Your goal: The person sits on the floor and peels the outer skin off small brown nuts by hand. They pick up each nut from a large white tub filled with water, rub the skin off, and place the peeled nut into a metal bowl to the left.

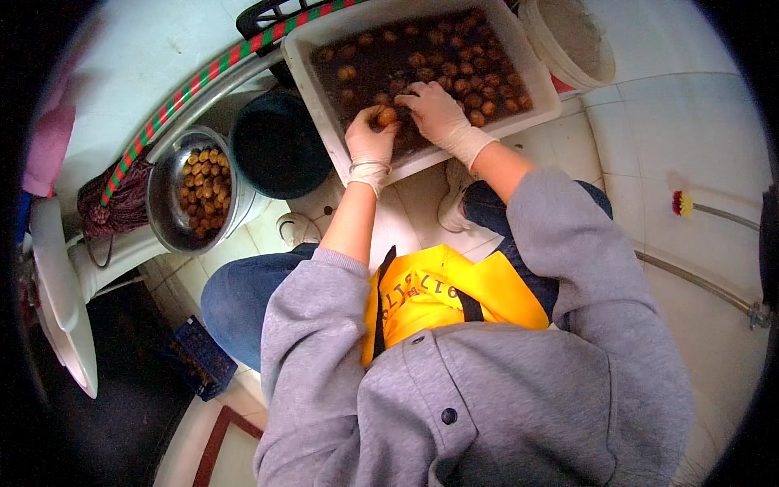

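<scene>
Before me a white plastic tub [535, 122] holds dark brown liquid with many round brown nuts, which look like walnuts [478, 82], partly sunk in it. Both my hands wear thin pale gloves. My left hand [370, 140] pinches one wet walnut [386, 116] between thumb and fingers over the near part of the tub. Just right of it is my right hand [435, 112], its bent fingers apart above the liquid, with nothing visible in them. A steel bowl [161, 213] to the left contains lighter, yellowish-brown walnuts [206, 182].
Between bowl and tub stands a dark bucket [277, 146]. A red-and-green striped mop handle [210, 73] slants behind them to a mop head [112, 195]. Beyond the tub's right corner is a whitish bucket [575, 49]. A blue crate [204, 359] sits at lower left; a metal hose [694, 280] runs at right.
</scene>
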A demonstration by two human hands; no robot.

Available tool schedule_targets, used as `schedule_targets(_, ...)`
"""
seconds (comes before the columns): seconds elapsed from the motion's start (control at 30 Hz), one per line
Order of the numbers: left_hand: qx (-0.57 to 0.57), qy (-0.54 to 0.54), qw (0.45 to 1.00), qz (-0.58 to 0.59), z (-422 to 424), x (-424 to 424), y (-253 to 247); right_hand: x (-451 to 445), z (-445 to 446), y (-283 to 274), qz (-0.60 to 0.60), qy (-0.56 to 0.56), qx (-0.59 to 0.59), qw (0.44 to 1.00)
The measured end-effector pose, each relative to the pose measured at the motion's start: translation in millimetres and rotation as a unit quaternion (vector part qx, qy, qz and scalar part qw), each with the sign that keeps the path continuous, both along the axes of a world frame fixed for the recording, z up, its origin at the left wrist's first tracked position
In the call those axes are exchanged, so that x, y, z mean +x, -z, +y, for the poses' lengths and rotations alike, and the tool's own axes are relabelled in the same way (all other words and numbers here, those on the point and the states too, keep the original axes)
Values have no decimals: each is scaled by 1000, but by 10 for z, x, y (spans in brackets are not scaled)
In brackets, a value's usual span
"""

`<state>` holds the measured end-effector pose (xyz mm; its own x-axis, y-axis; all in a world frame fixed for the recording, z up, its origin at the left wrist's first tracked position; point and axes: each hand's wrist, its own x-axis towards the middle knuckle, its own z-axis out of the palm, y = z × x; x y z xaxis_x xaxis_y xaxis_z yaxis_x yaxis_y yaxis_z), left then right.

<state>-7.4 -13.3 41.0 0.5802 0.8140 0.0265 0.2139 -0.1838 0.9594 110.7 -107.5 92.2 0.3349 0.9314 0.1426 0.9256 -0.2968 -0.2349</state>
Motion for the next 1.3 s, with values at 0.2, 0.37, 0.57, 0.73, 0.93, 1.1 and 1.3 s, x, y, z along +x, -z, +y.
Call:
schedule_targets(0.2, 12, -20, 1000, 2, 23, 51, -73, -158, 7, -64, 27, -28, 138, 990)
schedule_targets(0.37, -3, -27, 999, -47, -14, 18, 78, -42, -7, 80, -39, 41, 44, 997)
schedule_targets(0.57, -207, -10, 971, -115, 3, 98, -31, 135, -51, 277, 50, 112, -52, 991)
schedule_targets(0.73, -236, 8, 965, -115, 1, 113, 14, 210, -122, 431, 28, 149, -108, 983)
schedule_targets(0.93, -95, -51, 994, -26, 27, 81, 140, 143, -53, 354, 148, 34, 3, 988)
schedule_targets(1.1, 46, -49, 993, 100, -4, 55, 59, -200, 28, -43, 29, -96, 100, 990)
schedule_targets(1.3, 10, -14, 999, 35, -74, 67, 35, 66, 11, 49, -75, 2, -4, 997)
